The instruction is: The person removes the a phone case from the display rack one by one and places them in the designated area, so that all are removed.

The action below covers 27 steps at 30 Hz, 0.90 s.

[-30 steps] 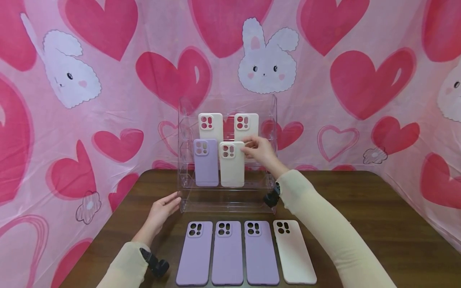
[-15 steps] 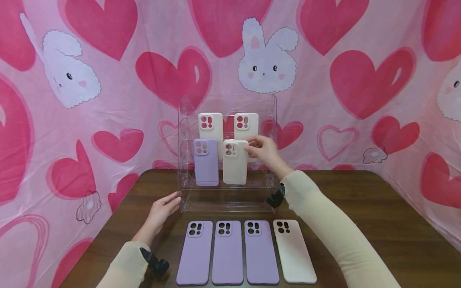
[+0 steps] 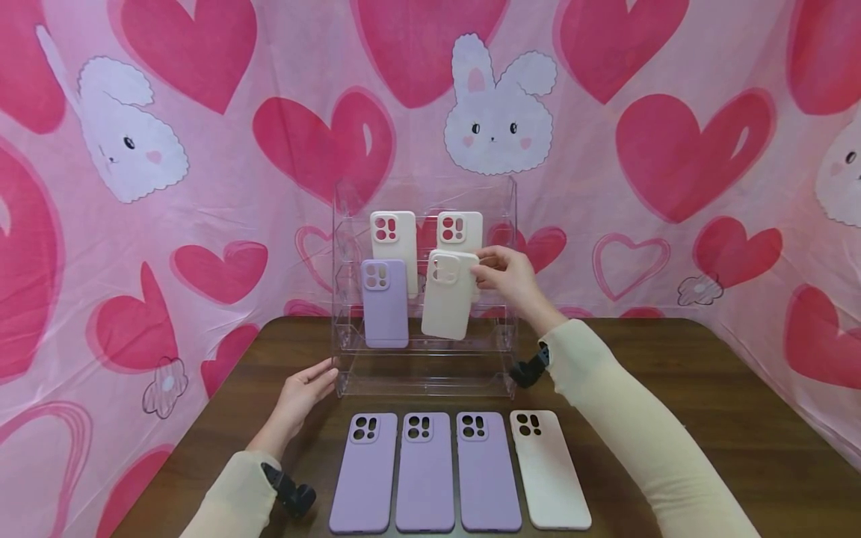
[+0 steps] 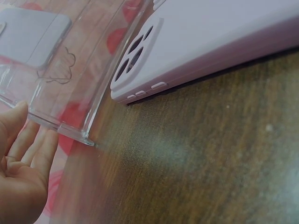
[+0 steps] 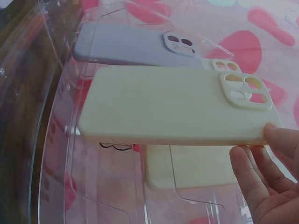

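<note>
Handling of a cream phone case [image 3: 449, 306] at a clear tiered rack [image 3: 430, 387]

Centre of the frame: through the head feed I see the cream phone case tilted before the rack, its top leaning right. The right hand [image 3: 513, 280] pinches its upper right corner; the left hand [image 3: 306, 392], lower left of centre, grasps nothing I can make out, its relaxed fingers touching the rack's edge. A purple case [image 3: 386, 306] stands just left. I judge the step to be positioning; whether seating or lifting out, I cannot tell. The next move calls, in my judgement, for a steady pinch and clearance from that neighbour. I can read no brand, label or writing, even on the row of four cases [image 3: 425, 478] on the surface [image 3: 760, 448], lower centre.
</note>
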### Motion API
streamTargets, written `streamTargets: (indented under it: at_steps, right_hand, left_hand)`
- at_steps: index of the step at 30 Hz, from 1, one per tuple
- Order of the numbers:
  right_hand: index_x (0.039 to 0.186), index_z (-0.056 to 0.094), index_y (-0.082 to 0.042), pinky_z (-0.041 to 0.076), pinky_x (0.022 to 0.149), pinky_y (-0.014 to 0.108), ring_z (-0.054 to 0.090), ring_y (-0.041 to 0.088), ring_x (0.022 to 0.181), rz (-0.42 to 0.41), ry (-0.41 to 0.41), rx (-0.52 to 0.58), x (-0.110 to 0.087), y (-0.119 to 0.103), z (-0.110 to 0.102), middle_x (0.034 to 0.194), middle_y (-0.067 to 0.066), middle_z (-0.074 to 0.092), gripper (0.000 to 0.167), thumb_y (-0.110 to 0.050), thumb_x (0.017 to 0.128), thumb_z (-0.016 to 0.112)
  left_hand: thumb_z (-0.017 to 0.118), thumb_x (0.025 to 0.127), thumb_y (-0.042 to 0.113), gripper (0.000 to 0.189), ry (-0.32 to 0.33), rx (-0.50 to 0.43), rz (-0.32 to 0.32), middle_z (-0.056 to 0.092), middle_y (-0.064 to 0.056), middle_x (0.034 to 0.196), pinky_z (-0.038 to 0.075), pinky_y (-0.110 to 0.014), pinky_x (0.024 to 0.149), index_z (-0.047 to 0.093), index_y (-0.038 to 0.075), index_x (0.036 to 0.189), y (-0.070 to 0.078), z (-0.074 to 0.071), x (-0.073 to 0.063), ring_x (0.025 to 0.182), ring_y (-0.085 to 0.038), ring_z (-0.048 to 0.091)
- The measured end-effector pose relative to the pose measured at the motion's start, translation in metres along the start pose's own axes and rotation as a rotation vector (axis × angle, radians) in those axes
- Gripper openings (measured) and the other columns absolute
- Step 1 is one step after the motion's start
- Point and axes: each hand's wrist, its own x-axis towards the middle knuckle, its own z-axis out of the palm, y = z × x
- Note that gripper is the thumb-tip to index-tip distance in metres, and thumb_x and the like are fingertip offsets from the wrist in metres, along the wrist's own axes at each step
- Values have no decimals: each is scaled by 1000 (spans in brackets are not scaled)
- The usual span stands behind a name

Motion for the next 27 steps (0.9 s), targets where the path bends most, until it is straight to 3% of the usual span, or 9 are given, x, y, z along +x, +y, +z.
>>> streamTargets:
  at_steps: [15, 27]
  right_hand:
    - [109, 58, 6, 56, 72, 39, 63, 21, 77, -53, -45, 43, -18, 4, -21, 96, 19, 62, 31, -10, 85, 67]
    - [112, 56, 4, 54, 73, 47, 63, 19, 73, -21, -84, 24, -39, 7, -41, 93, 14, 62, 33, -15, 87, 65]
  left_hand:
    - [56, 93, 14, 49, -1, 2, 0, 39, -21, 137, 43, -31, 94, 40, -7, 134, 0, 0, -1, 120, -32, 44]
    - [54, 94, 13, 48, 3, -9, 5, 38, -21, 137, 44, -30, 93, 39, -9, 134, 2, 1, -1, 120, -32, 43]
